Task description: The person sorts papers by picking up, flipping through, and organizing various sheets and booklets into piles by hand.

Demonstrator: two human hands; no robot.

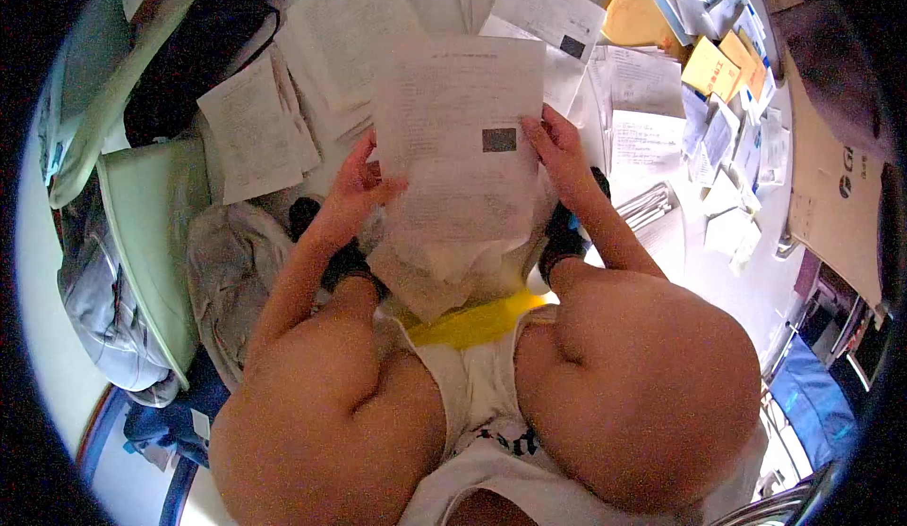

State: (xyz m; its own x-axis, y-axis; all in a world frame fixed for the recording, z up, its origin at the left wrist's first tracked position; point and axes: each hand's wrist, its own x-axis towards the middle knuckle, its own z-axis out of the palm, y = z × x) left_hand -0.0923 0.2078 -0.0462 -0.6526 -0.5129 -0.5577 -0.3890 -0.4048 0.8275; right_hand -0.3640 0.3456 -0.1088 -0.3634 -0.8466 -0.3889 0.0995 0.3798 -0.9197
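Note:
Both hands hold up a printed paper sheet (453, 101) with a small dark picture on its right side. My left hand (364, 186) grips its left edge, thumb lying over the front. At the right edge, my right hand (557, 148) pinches the paper with thumb and fingers. Below the sheet, between my feet, lie more crumpled papers (425, 285) and something bright yellow (482, 321). The held sheet hides part of the papers behind it.
Stacks of printed papers (255, 129) cover the floor ahead. To the right are more sheets (647, 139), yellow envelopes (713, 68) and piled booklets (723, 139). A cardboard box (836, 205) stands far right. A black bag (203, 59) and grey cloth (236, 262) lie left.

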